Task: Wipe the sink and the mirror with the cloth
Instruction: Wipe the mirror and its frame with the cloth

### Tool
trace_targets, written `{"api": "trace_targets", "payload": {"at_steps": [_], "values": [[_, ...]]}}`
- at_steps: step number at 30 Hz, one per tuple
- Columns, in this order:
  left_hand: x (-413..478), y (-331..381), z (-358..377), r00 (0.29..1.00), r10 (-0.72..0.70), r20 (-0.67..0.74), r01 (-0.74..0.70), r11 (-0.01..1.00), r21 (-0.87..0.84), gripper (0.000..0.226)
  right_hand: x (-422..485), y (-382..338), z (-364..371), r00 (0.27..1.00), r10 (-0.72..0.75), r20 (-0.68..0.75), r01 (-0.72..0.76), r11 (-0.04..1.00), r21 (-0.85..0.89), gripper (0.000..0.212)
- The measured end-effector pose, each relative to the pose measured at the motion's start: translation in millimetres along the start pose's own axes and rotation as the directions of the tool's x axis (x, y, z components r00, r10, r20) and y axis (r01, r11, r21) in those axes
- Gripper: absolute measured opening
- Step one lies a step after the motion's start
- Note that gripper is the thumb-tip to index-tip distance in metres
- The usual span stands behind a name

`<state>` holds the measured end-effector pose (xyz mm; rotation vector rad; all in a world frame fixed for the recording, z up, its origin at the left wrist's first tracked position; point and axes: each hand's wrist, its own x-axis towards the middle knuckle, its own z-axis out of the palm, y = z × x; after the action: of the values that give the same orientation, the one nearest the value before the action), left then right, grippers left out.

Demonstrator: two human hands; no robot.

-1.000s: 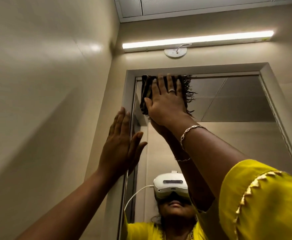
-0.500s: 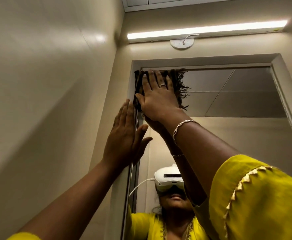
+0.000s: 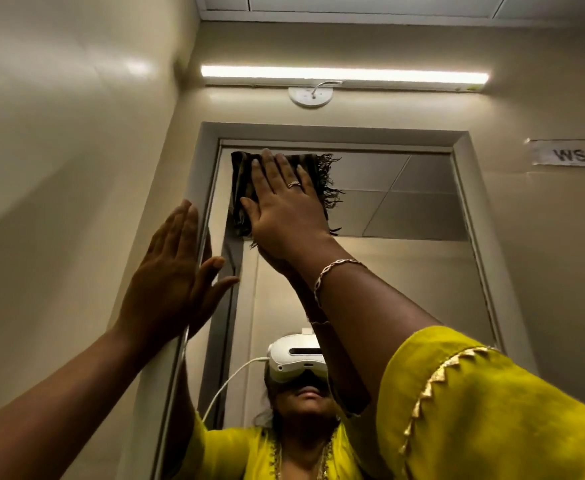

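The mirror hangs on the wall ahead in a pale frame and reflects a person in yellow with a white headset. A dark fringed cloth lies flat against the glass at its top left corner. My right hand presses the cloth to the mirror with straight, spread fingers. My left hand rests flat and open on the frame's left edge, lower down. The sink is out of view.
A lit tube lamp and a round white fitting sit above the mirror. The side wall stands close on the left. A paper label is stuck to the wall at the right.
The view has tilted and the mirror's top now sits lower in the frame. My right hand still presses the cloth at the top left corner, shifted slightly right. My left hand stays on the frame.
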<state>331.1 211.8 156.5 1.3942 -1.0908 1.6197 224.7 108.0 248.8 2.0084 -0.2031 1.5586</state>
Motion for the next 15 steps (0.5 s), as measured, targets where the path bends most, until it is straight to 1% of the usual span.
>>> {"api": "trace_targets", "payload": {"at_steps": [3, 6, 12, 15], "values": [[0, 3, -1, 1.0, -0.001, 0.015, 0.0, 1.0, 0.014, 0.103, -11, 28, -7, 1.0, 0.026, -0.001, -0.026, 1.0, -0.004, 0.056], [0, 2, 1, 1.0, 0.013, 0.026, -0.015, 0.998, 0.068, 0.1, -21, 60, -15, 0.998, 0.065, -0.007, -0.065, 0.998, -0.022, 0.056], [0, 3, 1, 1.0, 0.007, 0.025, -0.009, 0.997, 0.077, 0.101, -36, 129, -36, 0.982, 0.186, -0.014, -0.187, 0.979, -0.078, 0.055], [0, 4, 2, 1.0, 0.012, 0.003, -0.013, 0.997, 0.078, 0.1, -41, 152, -42, 0.975, 0.222, -0.012, -0.223, 0.97, -0.1, 0.054]]}}
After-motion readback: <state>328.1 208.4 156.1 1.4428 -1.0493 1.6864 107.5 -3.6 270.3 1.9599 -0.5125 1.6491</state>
